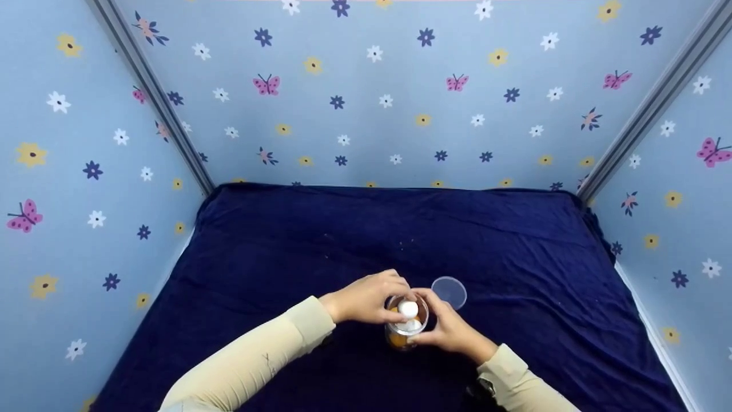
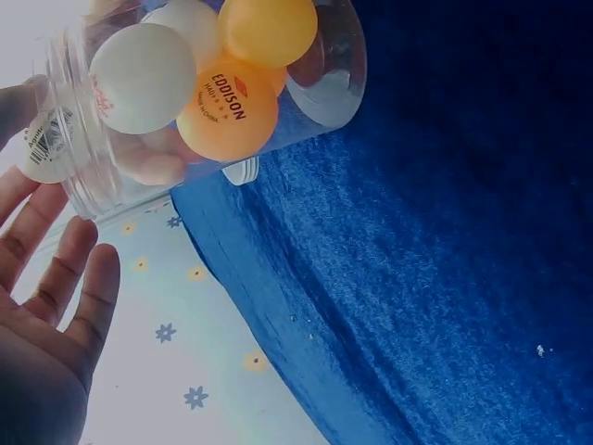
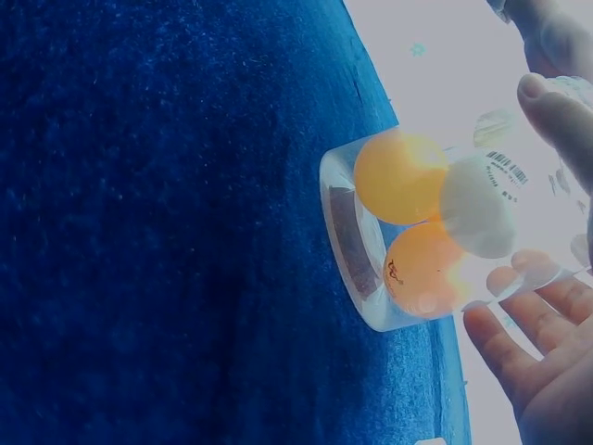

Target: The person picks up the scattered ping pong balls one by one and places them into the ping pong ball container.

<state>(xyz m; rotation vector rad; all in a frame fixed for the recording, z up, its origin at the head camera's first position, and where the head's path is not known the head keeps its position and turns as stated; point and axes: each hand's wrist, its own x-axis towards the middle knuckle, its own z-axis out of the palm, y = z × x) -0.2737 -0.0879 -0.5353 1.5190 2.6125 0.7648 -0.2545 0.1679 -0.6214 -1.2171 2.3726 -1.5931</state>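
A clear plastic jar (image 3: pixel 352 246) stands on the dark blue cloth, holding several white and orange table tennis balls. In the left wrist view, an orange ball (image 2: pixel 227 125) with printed lettering and a white ball (image 2: pixel 144 79) show through its wall. My right hand (image 1: pixel 454 332) grips the jar near its rim, thumb on one side and fingers on the other. At the open mouth, my left hand (image 1: pixel 369 300) pinches a white table tennis ball (image 1: pixel 408 309) between thumb and fingers. Its barcode print faces the left wrist camera.
A clear round lid (image 1: pixel 450 293) lies on the cloth (image 1: pixel 354 234) just behind the right hand. Flower-patterned walls (image 1: pixel 372 86) enclose the back and both sides, with grey metal posts (image 1: pixel 154 91) at the corners.
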